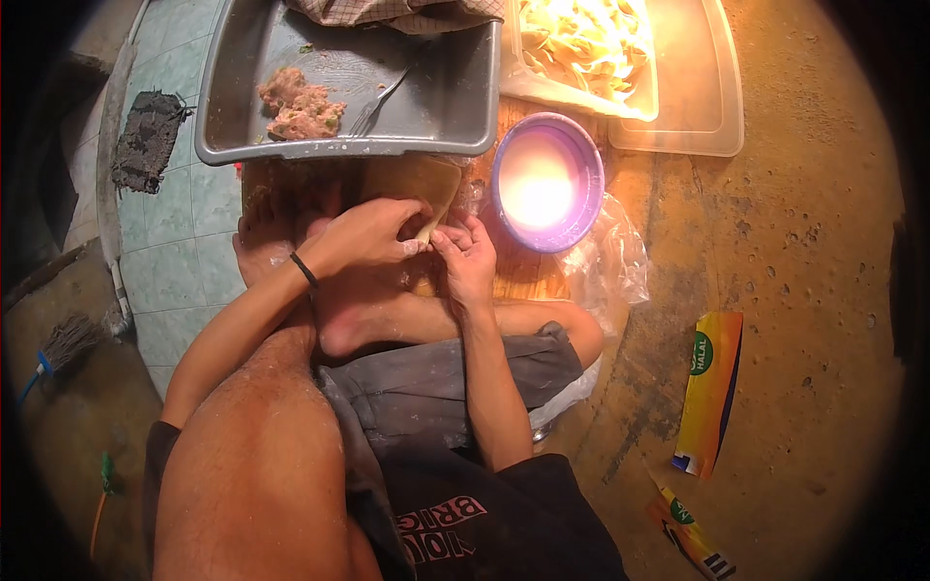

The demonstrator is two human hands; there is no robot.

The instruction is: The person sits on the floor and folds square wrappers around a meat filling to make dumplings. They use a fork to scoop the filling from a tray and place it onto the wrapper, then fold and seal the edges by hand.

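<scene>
My left hand (378, 231) and my right hand (465, 254) meet over my crossed legs, both pinching a small pale piece of dough wrapper (430, 231) by its edge. Behind them lies a larger flat pale sheet (418, 181), partly under the tub's rim. A grey plastic tub (407, 145) just beyond holds a lump of minced meat filling (301, 105) with green bits and a metal fork (379, 103). Right of my hands stands a purple bowl (597, 174) with whitish contents, washed out by glare. What my curled fingers hide inside the wrapper cannot be seen.
A plastic container (654, 94) of folded dough pieces (588, 51) stands at the upper right, by a translucent lid (712, 109). A checked cloth (407, 11) hangs over the tub. Clear plastic (617, 254), torn printed packaging (708, 399), a dark mat (149, 141) and a brush (69, 345) lie around.
</scene>
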